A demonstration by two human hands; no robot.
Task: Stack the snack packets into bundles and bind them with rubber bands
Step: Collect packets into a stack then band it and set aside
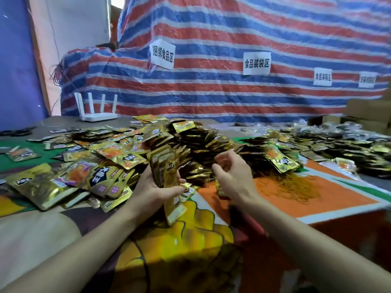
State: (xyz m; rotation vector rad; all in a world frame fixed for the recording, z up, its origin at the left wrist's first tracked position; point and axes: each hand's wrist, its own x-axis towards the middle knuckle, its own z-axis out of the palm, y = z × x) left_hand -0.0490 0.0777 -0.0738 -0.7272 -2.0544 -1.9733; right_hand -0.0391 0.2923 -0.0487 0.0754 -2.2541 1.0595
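A red, blue and white striped tarpaulin (232, 98) fills the background well beyond the fingers. Under both hands lies a table cloth (306, 199) printed in orange, green and yellow. A wide heap of gold snack packets (190, 144) spreads just past the fingertips and off to either side; the near packets carry a black badge with white characters, too tilted to read surely. A tangle of yellow rubber bands (296, 185) lies on the orange patch, right of the right hand's fingers. Far left of the left fingers stands a white router (98, 115) with four aerials. Paper signs on the tarpaulin read "捆绑食品区" (162, 53) and "食品装袋区" (256, 63); two more to the right are too blurred. The left hand (152, 187) grips an upright stack of packets (167, 172), fingers curled round it. The right hand (230, 174) hovers beside the stack with fingers bent; whether they pinch anything cannot be told
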